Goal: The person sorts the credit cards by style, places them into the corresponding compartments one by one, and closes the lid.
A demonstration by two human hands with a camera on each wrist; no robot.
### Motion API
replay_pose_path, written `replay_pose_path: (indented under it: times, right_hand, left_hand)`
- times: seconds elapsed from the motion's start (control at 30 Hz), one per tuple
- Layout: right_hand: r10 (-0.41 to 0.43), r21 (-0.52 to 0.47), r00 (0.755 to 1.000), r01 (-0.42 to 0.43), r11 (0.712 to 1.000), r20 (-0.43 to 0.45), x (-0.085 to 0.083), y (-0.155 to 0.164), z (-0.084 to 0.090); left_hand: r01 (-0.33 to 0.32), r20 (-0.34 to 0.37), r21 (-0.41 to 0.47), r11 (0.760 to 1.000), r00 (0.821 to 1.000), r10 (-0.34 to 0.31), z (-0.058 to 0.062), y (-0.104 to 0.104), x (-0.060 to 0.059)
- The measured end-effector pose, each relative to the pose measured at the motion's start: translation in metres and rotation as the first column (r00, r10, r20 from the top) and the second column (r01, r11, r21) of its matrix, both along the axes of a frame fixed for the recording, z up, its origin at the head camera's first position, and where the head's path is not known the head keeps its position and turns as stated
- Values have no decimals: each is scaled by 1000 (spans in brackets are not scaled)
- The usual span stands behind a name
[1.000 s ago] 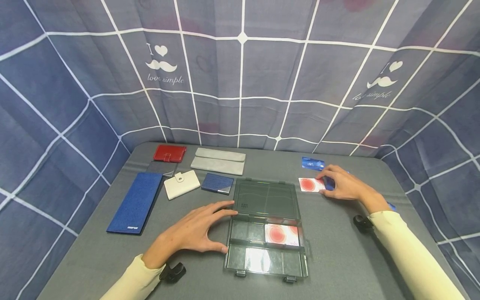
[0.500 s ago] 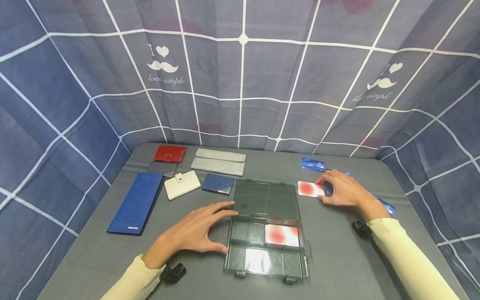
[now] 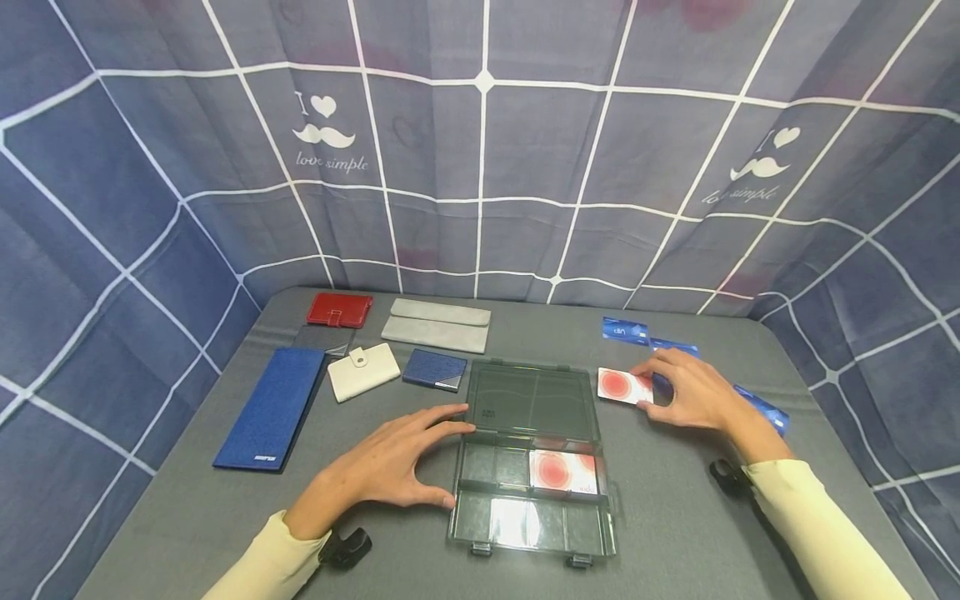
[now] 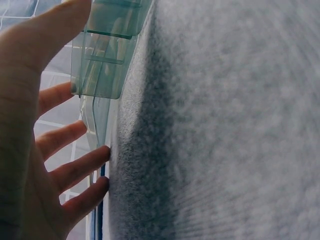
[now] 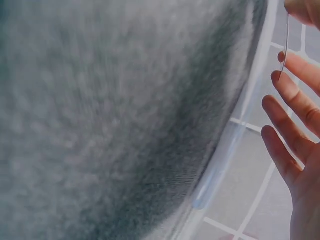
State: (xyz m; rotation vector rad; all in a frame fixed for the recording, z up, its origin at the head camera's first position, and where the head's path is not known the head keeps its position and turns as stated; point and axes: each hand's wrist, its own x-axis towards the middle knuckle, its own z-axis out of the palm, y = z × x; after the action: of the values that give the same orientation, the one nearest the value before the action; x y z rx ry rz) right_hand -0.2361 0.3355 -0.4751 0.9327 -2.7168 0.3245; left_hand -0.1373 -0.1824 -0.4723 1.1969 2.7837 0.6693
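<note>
My right hand [image 3: 692,392] pinches a white card with red circles [image 3: 619,385] between thumb and fingers, right of the box. In the right wrist view the card [image 5: 286,40] shows edge-on, a thin line between thumb and fingertips. A translucent grey-green plastic box [image 3: 480,521] lies with its lid [image 3: 534,400] folded back. One of its compartments holds a like card with red circles [image 3: 562,472]. My left hand [image 3: 390,458] rests at the box's left side, fingers spread and thumb at its edge; the left wrist view shows the box wall [image 4: 102,75] between thumb and fingers.
Blue cards [image 3: 625,330] lie behind and beside my right hand. At the left are a long blue folder [image 3: 273,408], a red wallet [image 3: 339,309], a cream wallet [image 3: 364,371], a grey flat wallet [image 3: 437,325] and a dark blue card case [image 3: 435,368]. A grid-patterned curtain [image 3: 420,150] closes the back.
My right hand has drawn the card a little toward me, and more of the blue cards behind it shows. The left hand and box have stayed in place.
</note>
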Motion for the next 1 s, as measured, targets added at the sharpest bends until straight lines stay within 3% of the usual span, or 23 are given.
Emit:
replay_pose_path:
  times: [0.57,1.0]
  right_hand:
    - [112,-39,987,-117,992,-113,52,-37,30]
    - [198,-35,972,-204,978,-125,92,-71,30]
  left_hand:
    - [-12,2,-7,1000,1000,12,1,0,0]
    - [-3,-11,5,1000,1000,3,0,0,0]
